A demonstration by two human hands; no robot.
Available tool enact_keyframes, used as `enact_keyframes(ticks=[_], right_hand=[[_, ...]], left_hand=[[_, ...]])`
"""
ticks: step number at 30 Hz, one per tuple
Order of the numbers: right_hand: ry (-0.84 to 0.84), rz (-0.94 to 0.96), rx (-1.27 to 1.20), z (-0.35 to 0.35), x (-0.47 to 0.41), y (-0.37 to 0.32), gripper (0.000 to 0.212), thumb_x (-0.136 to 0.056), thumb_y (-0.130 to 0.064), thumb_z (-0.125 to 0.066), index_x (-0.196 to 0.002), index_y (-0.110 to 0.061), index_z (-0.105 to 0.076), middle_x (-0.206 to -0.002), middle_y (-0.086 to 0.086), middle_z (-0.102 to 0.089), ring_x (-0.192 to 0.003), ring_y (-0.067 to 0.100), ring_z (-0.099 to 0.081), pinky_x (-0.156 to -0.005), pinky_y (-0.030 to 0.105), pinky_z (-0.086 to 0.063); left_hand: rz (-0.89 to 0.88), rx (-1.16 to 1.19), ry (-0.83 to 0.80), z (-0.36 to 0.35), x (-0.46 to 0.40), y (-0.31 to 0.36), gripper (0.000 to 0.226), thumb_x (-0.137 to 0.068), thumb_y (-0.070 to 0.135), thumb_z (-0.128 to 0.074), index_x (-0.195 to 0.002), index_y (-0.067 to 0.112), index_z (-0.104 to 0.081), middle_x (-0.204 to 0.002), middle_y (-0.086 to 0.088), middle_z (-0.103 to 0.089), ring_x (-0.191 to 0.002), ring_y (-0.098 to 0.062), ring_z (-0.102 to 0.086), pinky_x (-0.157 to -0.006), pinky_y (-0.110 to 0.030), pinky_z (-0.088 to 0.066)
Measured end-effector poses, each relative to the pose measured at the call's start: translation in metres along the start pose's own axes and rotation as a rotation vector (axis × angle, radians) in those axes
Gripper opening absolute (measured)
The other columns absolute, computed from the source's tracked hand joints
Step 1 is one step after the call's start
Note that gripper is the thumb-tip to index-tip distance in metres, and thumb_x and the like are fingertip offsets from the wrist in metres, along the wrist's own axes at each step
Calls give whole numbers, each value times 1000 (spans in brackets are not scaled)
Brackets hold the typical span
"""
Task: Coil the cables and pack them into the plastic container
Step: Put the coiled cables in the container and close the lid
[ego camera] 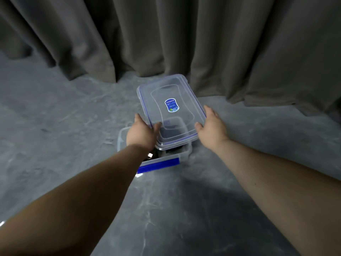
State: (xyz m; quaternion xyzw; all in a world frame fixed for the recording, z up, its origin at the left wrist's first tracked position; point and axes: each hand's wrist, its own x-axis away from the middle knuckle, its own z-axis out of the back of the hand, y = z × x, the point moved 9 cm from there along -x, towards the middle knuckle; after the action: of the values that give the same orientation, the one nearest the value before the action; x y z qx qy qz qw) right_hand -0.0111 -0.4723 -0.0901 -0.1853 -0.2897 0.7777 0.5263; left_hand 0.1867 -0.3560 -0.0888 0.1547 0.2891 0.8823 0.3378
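two hands, left hand and right hand, each grasping one lid over one container.

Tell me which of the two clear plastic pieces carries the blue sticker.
The lid, held up by both hands over the container; the container below has only a blue clip on its near side.

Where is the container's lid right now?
In the head view, the clear blue-edged plastic lid is centre frame, gripped between both hands, above the open clear plastic container.
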Motion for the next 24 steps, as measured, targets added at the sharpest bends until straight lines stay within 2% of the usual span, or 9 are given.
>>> enact_keyframes(ticks=[4,8,12,15,17,19,22,24], right_hand=[[-105,-4,56,-37,7,-29,74,-93,-30,-58,-150,-6,-19,-152,15,-32,-140,27,-31,-111,27,-24],[-174,-61,33,-70,9,-41,74,-90,-41,-61,-147,-6,-29,-140,17,-48,-128,32,-46,-103,34,-38],[-134,-139,-71,-86,5,-47,72,-92,-44,-54,-148,-11,-24,-132,15,-56,-119,32,-53,-94,36,-42],[-97,-149,-142,-89,0,-56,73,-92,-40,-55,-150,-15,-20,-128,16,-59,-117,31,-55,-95,33,-42],[-98,-153,-126,-91,0,-60,76,-92,-41,-57,-152,-17,-16,-137,15,-52,-124,30,-51,-100,34,-40],[-85,-126,9,-89,4,-63,78,-92,-44,-56,-152,-19,-14,-147,14,-39,-131,31,-43,-102,35,-38],[-26,-24,230,-82,9,-69,81,-89,-53,-56,-152,-21,-15,-149,12,-30,-133,31,-34,-105,36,-33],[-35,8,279,-83,9,-66,84,-88,-56,-56,-152,-23,-13,-155,11,-21,-139,31,-24,-110,36,-26]], left_hand=[[74,-56,-49,22,0,-52,60,-89,44,-64,-128,3,-45,-119,-19,-65,-114,-38,-57,-78,-34,-39],[92,-68,-102,32,-2,-92,46,-90,42,-62,-124,12,-58,-114,-13,-69,-107,-35,-62,-83,-34,-46],[86,-47,-105,47,-10,-109,45,-95,26,-56,-138,16,-52,-112,-13,-70,-107,-32,-63,-87,-32,-47],[23,-94,-106,56,-21,-111,51,-94,20,-56,-144,20,-46,-128,-13,-62,-119,-30,-57,-99,-29,-41],[-39,-141,-114,56,-25,-108,50,-94,18,-57,-143,20,-48,-134,-16,-57,-122,-32,-54,-102,-29,-38],[-91,-180,-127,53,-26,-106,49,-94,16,-57,-143,19,-49,-134,-17,-55,-122,-33,-53,-103,-30,-37],[-128,-200,-109,53,-27,-105,48,-96,16,-55,-143,18,-48,-137,-15,-54,-125,-33,-52,-103,-29,-35],[-165,-208,-86,54,-29,-101,46,-96,14,-54,-142,17,-49,-140,-12,-53,-128,-31,-50,-104,-27,-33]])
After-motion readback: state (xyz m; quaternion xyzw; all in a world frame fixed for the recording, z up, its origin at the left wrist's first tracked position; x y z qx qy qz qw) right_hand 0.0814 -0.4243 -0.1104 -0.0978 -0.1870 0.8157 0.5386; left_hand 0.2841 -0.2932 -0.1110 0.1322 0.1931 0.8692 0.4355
